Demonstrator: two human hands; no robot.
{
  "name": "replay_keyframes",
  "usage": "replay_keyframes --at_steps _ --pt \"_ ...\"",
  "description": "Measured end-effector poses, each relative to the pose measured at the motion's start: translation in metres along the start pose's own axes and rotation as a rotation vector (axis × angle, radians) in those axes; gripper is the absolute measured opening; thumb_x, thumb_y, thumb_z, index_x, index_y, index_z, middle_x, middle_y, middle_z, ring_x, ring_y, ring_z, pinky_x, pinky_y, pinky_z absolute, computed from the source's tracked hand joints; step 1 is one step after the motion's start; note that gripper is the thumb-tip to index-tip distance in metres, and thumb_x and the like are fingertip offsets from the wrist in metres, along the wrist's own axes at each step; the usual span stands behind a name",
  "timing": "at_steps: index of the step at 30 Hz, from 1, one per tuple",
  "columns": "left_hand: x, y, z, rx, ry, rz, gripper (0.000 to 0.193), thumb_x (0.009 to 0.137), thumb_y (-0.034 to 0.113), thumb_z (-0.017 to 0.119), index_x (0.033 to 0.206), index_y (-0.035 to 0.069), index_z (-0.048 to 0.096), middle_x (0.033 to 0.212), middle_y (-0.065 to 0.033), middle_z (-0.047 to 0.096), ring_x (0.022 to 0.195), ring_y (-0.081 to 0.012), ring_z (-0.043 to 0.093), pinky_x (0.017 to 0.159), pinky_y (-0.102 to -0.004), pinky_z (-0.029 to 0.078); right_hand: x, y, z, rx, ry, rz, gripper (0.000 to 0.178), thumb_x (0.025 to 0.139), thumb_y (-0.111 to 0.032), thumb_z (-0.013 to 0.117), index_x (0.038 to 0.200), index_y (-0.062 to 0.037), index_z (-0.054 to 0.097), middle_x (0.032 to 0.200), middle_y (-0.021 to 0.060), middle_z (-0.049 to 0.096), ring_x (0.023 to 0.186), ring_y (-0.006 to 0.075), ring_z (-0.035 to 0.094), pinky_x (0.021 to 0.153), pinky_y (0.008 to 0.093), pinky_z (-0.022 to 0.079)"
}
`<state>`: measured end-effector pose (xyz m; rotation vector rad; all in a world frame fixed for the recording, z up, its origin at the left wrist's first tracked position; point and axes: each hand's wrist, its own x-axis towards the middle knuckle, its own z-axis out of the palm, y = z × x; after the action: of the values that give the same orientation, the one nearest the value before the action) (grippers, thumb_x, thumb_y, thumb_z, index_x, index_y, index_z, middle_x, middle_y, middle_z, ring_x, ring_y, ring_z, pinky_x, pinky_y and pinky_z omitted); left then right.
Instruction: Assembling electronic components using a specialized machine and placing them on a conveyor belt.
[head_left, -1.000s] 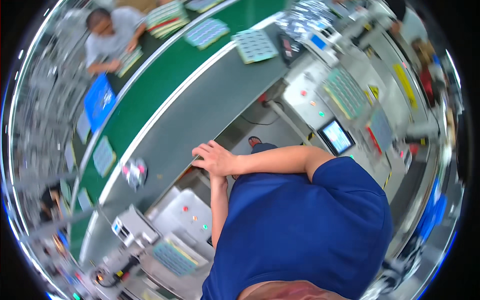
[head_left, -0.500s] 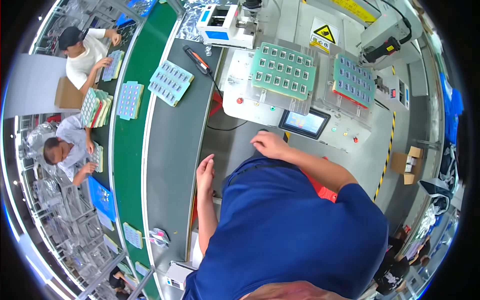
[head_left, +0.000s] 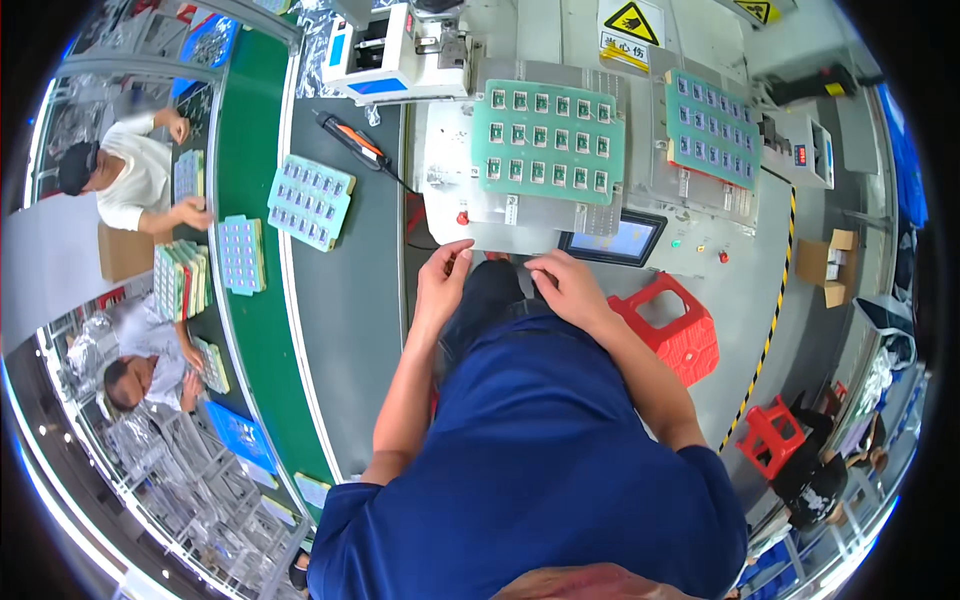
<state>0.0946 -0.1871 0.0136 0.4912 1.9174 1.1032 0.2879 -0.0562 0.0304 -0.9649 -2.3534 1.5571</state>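
Both hands are in front of my body, short of the machine's front edge. My left hand (head_left: 443,283) is raised between the dark conveyor belt and the machine, with loosely bent fingers, thumb apart and nothing in it. To its right my right hand (head_left: 570,284) is over my lap, fingers loosely curled, gap at the thumb, also without an object. Beyond them a green tray (head_left: 550,140) with rows of small rectangular parts lies on the machine's clear plate. A second tray (head_left: 712,130), green-blue with a red layer beneath, sits to the right. The touchscreen (head_left: 615,238) is nearest my right hand.
On the belt (head_left: 345,320) lie another tray (head_left: 310,202) and an orange-black electric screwdriver (head_left: 352,140) with a cable. A red plastic stool (head_left: 672,330) stands beside me on the right. Two co-workers handle trays across the green line (head_left: 262,170).
My left hand has come up and forward from beside the belt, and my right hand has shifted slightly right. The view has turned, so more of the red stool shows.
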Motion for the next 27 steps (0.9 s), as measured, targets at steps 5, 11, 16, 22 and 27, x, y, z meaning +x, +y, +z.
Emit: replay_keyframes --at_steps 5,11,16,22,27 --pt "0.066 0.036 -0.021 0.092 0.05 0.262 0.025 0.094 0.017 0.06 0.109 -0.001 0.067 0.083 -0.0079 0.066 0.069 -0.0103 0.056 0.065 -0.0276 0.047 0.006 -0.01 -0.007 -0.116 0.271 -0.016 0.02 0.084 -0.009 0.063 0.103 -0.0033 0.064 0.099 0.0135 0.057 0.084 0.0299 0.061 0.074 0.038 0.05" --pt "0.159 0.11 -0.016 0.236 0.079 0.595 0.019 0.085 0.018 0.068 0.1 0.005 0.07 0.073 -0.0108 0.061 0.059 -0.0206 0.055 0.058 -0.0317 0.045 0.092 -0.04 -0.029 -0.546 0.5 -0.188 0.035 0.081 -0.015 0.065 0.116 -0.0119 0.064 0.122 0.0144 0.049 0.112 0.0352 0.047 0.091 0.0461 0.039" --pt "0.206 0.14 0.013 0.512 0.004 0.491 0.027 0.077 0.031 0.075 0.09 0.008 0.07 0.065 -0.0081 0.061 0.061 -0.0256 0.061 0.058 -0.0374 0.047 0.156 -0.045 -0.032 -0.805 0.49 -0.174 0.041 0.084 -0.031 0.063 0.124 -0.0203 0.061 0.141 0.0092 0.039 0.128 0.0331 0.034 0.096 0.0529 0.027" --pt "0.22 0.134 0.023 0.492 -0.001 0.281 0.029 0.073 0.03 0.079 0.083 0.008 0.064 0.068 -0.0071 0.065 0.065 -0.0265 0.064 0.061 -0.0366 0.049 0.173 -0.033 -0.02 -0.851 0.414 -0.114 0.039 0.087 -0.036 0.06 0.123 -0.0202 0.063 0.145 0.0067 0.035 0.131 0.0332 0.03 0.095 0.0552 0.026" --pt "0.227 0.129 0.033 0.375 0.073 0.204 0.031 0.071 0.028 0.08 0.077 0.007 0.058 0.065 -0.0069 0.064 0.063 -0.0256 0.063 0.061 -0.0356 0.049 0.171 -0.032 -0.016 -0.803 0.433 -0.074 0.036 0.088 -0.036 0.06 0.119 -0.0197 0.065 0.148 0.008 0.032 0.132 0.0341 0.029 0.095 0.0557 0.024"
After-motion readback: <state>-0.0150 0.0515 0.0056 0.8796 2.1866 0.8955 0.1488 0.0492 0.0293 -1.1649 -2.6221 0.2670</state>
